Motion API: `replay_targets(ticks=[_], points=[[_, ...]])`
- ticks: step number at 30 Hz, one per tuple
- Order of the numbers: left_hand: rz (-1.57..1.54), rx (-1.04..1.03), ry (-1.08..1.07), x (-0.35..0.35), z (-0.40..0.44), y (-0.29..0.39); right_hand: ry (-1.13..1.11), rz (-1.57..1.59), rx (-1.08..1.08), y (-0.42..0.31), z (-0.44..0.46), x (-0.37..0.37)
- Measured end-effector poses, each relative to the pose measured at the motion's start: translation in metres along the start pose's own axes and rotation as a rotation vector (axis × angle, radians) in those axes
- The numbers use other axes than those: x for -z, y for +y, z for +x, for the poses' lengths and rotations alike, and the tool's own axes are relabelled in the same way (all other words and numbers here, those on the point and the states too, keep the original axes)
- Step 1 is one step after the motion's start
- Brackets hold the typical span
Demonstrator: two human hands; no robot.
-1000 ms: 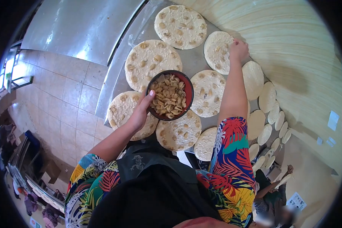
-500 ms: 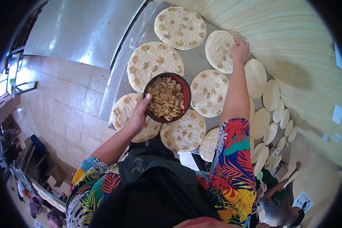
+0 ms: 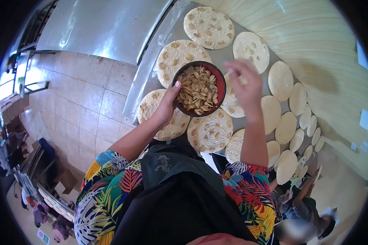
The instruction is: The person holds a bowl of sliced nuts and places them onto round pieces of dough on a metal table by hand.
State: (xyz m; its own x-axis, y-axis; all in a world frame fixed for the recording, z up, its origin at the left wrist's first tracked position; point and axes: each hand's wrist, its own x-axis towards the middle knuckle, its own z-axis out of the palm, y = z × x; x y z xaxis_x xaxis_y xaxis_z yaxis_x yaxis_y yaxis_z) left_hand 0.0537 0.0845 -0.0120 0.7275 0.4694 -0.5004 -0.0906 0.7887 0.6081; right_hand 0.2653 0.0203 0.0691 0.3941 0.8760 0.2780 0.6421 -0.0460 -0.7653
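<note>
My left hand [image 3: 167, 104] grips a round bowl, black outside and red inside [image 3: 221, 85], with the thumb over its rim. The bowl holds tan-brown pieces that look like sliced mushrooms [image 3: 197, 90]. Just right of the bowl, above a coated dough round [image 3: 232, 104], is my right hand [image 3: 247, 85]; it is blurred, its fingers look apart, and nothing shows in them. Beyond it lies another white-coated dough round [image 3: 251, 51] with a few pieces in its middle. Rounds dotted with pieces lie at the far end [image 3: 209, 27], left of the bowl [image 3: 180, 57] and below it [image 3: 209, 130].
A grey metal table [image 3: 149, 77] carries the dough rounds, and plainer ones [image 3: 281, 81] run down its right side. A wood-patterned wall [image 3: 315, 49] borders it. At upper left stands a metal surface [image 3: 102, 28] above the tiled floor [image 3: 94, 90]. Other people work at lower right [image 3: 302, 204].
My right hand has left the far-right dough round and swung back left beside the bowl. The bowl stays in my left hand. The whole view has shifted slightly.
</note>
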Motion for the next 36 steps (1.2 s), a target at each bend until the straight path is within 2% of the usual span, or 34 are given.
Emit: replay_targets(ticks=[2, 8, 12, 18, 22, 27, 28, 30, 34, 36], points=[[0.030, -0.007, 0.010, -0.004, -0.004, 0.003, -0.013, -0.216, 0.097, -0.012, -0.015, -0.010], [0.191, -0.106, 0.057, -0.017, -0.020, 0.006, -0.106, -0.463, 0.115, -0.032, -0.040, -0.035], [0.189, -0.106, 0.063, -0.021, -0.030, 0.006, -0.071, -0.629, 0.023, -0.043, -0.049, -0.047], [0.185, -0.103, 0.050, -0.008, -0.034, 0.003, -0.114, -0.564, -0.078, -0.047, -0.050, -0.060], [0.172, -0.096, 0.054, 0.002, -0.039, 0.003, -0.087, -0.537, -0.036, -0.050, -0.052, -0.070], [0.165, -0.030, 0.031, 0.009, -0.043, 0.008, -0.124, -0.333, -0.169, -0.055, -0.053, -0.065], [0.160, -0.034, 0.032, 0.007, -0.045, 0.009, -0.128, -0.335, -0.164, -0.058, -0.052, -0.063], [0.067, -0.086, 0.030, 0.003, -0.047, 0.011, -0.110, -0.305, -0.007, -0.064, -0.048, -0.059], [0.113, -0.101, -0.008, 0.003, -0.045, 0.007, -0.049, -0.352, -0.013, -0.071, -0.044, -0.068], [0.133, -0.090, -0.029, 0.001, -0.045, 0.007, -0.139, -0.491, 0.025, -0.075, -0.044, -0.071]])
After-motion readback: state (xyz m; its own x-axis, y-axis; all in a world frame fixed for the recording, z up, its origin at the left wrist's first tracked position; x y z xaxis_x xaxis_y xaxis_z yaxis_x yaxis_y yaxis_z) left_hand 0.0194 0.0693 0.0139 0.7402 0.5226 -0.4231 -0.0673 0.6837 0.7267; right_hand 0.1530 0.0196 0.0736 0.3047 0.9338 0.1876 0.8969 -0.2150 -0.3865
